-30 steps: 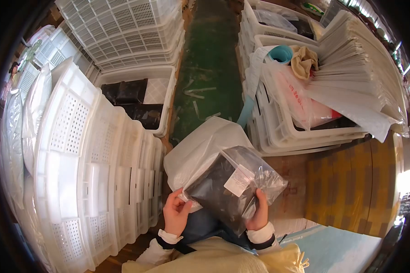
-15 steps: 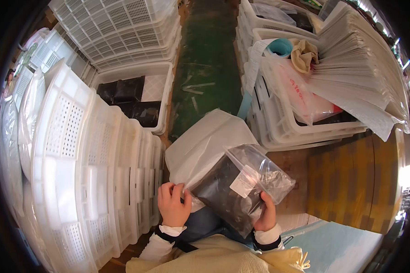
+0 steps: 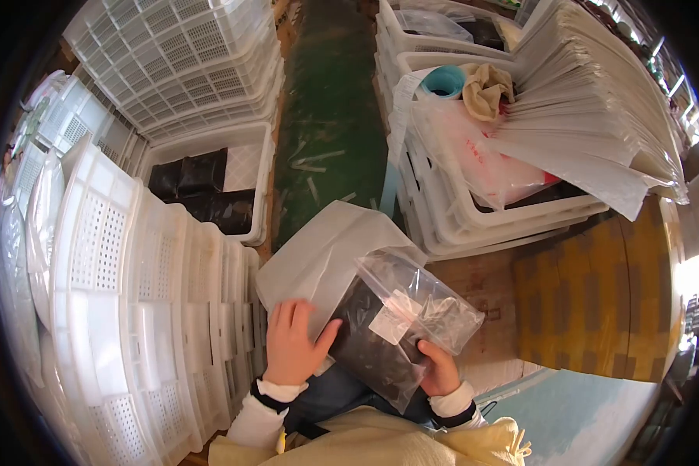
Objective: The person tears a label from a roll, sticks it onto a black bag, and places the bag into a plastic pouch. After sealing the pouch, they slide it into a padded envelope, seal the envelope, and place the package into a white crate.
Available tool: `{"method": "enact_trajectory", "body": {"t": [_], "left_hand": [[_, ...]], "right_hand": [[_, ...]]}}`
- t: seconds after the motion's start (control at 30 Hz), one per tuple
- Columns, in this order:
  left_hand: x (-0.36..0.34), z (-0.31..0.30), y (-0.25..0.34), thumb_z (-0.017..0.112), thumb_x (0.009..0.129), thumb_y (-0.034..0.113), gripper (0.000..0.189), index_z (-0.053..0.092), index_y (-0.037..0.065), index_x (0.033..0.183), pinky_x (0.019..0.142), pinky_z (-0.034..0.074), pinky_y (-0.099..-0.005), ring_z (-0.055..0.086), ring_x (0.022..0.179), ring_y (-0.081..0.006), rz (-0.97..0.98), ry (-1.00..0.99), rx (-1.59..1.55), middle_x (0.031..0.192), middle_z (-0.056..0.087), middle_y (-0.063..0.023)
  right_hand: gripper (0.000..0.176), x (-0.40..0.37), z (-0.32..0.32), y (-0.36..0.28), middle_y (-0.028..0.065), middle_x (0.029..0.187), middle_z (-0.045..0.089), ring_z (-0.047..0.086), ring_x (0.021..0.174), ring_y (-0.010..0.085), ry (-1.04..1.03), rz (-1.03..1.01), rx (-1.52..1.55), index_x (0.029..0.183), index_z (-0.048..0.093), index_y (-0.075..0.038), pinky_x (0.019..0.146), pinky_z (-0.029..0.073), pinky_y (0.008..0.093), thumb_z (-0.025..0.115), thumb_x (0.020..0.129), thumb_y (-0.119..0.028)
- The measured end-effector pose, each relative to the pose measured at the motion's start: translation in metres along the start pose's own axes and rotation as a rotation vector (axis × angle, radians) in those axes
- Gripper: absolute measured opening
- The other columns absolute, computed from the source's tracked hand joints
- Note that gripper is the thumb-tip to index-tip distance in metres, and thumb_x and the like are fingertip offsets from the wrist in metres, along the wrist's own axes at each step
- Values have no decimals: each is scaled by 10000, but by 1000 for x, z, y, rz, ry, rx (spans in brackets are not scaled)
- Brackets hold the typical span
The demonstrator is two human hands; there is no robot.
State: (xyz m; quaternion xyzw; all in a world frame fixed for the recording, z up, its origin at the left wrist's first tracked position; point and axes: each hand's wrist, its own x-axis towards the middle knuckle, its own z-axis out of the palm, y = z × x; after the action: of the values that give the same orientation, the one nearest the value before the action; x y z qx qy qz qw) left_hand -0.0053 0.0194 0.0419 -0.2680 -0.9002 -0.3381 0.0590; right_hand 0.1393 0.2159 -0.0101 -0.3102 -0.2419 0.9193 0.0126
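My right hand grips the lower right edge of a clear plastic bag with a dark, flat item inside, thumb on top. A white label is on the bag, and its clear, crinkled end sticks out to the right. Beneath it spreads a whitish translucent sheet or pouch. My left hand lies over the left part of this sheet, fingers extended and thumb spread toward the dark item. Both lie above my lap.
Stacked white crates rise close on the left. Ahead, a crate holds black packages. At right are more crates, a fanned stack of white sheets, a blue tape roll and taped cartons.
My left hand has gone from pinching the sheet's edge to lying over it with the thumb spread. My right hand keeps its grip on the bag. The whole view has shifted slightly.
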Motion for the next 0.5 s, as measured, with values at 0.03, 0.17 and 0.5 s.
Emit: {"method": "enact_trajectory", "body": {"t": [0.03,0.17,0.5], "left_hand": [[16,0,9,709,752,190,399,537,21,1070,876,396,-449,498,1005,-378,6,-5,-157,1054,536,-162],[70,7,31,635,835,236,540,447,56,1308,1061,270,-475,363,1266,-403,363,-258,11,1329,458,-166],[29,28,15,490,922,156,446,405,54,1348,1083,226,-489,341,1306,-361,274,-444,-47,1392,405,-154]], "right_hand": [[410,0,-3,-1,112,1193,577,557,1072,233,-2,-1,-20,1223,512,6,930,432,368,598,836,-97],[463,-4,-5,-4,97,1200,577,554,1079,231,-63,-1,-10,1255,490,-24,906,442,363,616,838,-183],[1047,1,-39,1,66,1376,403,433,1213,273,-250,-76,-56,1400,290,-136,933,405,416,578,609,-758]]}}
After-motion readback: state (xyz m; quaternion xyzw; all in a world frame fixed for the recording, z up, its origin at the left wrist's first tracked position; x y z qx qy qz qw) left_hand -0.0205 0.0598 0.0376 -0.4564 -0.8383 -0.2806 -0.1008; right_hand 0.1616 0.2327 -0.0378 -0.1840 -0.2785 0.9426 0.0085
